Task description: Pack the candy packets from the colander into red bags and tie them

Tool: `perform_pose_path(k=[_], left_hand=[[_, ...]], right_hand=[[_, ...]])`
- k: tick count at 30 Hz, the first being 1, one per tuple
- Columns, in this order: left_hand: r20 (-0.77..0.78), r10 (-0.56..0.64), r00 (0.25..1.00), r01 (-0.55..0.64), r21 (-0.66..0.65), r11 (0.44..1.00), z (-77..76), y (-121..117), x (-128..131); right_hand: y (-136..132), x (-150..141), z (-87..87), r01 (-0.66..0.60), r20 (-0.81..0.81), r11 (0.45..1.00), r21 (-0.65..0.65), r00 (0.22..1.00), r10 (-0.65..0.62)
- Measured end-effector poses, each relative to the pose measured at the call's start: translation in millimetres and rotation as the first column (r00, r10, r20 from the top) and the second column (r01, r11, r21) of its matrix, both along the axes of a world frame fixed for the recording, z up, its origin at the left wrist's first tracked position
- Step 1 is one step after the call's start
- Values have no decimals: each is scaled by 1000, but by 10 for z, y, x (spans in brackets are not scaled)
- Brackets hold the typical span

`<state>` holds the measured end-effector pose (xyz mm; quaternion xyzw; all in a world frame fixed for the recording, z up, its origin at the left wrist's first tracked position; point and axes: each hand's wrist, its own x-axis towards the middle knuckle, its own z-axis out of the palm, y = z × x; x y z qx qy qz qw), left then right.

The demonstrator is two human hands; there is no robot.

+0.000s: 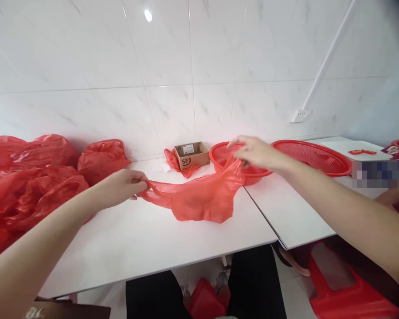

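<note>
A thin red plastic bag (202, 199) is stretched between my two hands above the white table (146, 248). My left hand (128, 186) pinches one of its handles at the left. Up at the right, my right hand (249, 153) has hold of the bag's other end, with some fingers lifted apart from it. A darker patch shows through the bag's lower middle, and I cannot make out what causes it. Behind my right hand stands a red plastic basket (219, 153), partly hidden by the hand and the bag.
Red plastic bags (46, 177) are heaped at the left. A small cardboard box (196, 159) stands by the wall on a crumpled red bag. A larger red basket (312, 157) sits on the adjoining table. Another person's arm (394, 195) shows at the right, near a red stool (349, 288).
</note>
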<state>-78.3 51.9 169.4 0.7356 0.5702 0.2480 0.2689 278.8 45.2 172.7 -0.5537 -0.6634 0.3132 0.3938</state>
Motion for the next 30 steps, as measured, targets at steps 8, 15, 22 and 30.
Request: perform_pose_path(k=[8, 15, 22, 30], left_hand=[[698, -9, 716, 167, -158, 973, 272, -4, 92], [814, -122, 568, 231, -15, 973, 184, -26, 295], [608, -185, 772, 180, 69, 981, 51, -31, 300], [515, -111, 850, 116, 22, 993, -114, 83, 193]], right_hand=[[260, 34, 265, -39, -31, 999, 9, 999, 39], [254, -37, 188, 2, -116, 999, 42, 993, 3], [276, -11, -13, 42, -166, 999, 32, 986, -36], [345, -104, 8, 15, -77, 997, 71, 997, -9]])
